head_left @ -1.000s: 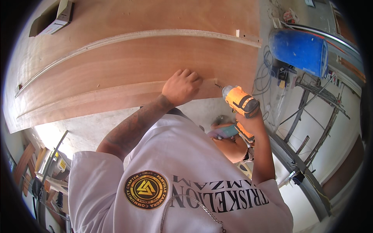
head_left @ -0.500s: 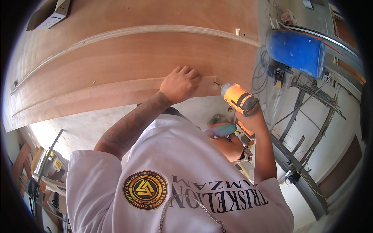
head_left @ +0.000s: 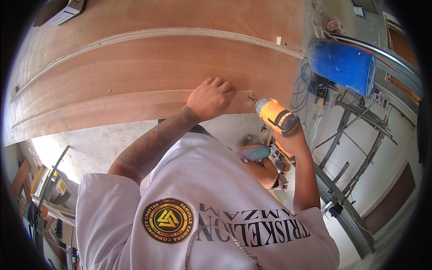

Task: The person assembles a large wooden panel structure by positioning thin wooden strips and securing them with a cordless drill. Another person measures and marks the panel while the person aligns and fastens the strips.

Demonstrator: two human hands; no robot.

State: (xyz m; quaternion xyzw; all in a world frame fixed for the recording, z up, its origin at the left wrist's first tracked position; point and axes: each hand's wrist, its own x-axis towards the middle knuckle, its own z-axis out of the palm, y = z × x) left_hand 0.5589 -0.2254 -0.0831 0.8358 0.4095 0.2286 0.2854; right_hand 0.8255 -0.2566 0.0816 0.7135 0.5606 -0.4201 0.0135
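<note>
Overhead, white box (head_left: 67,12) (upper left corner).

My left arm's stretched up and forward, forearm in full view, left hand (head_left: 211,98) curled with the fingers (head_left: 222,85) bent and knuckles up. My right arm comes up straighter on the other side, right hand (head_left: 292,137) wrapped tight in a fist-style grip.

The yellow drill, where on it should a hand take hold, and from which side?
Grip the yellow drill by its handle under the body, coming from behind and below, as the right hand does. Its bit points at the wooden panel edge beside the left hand.
</note>
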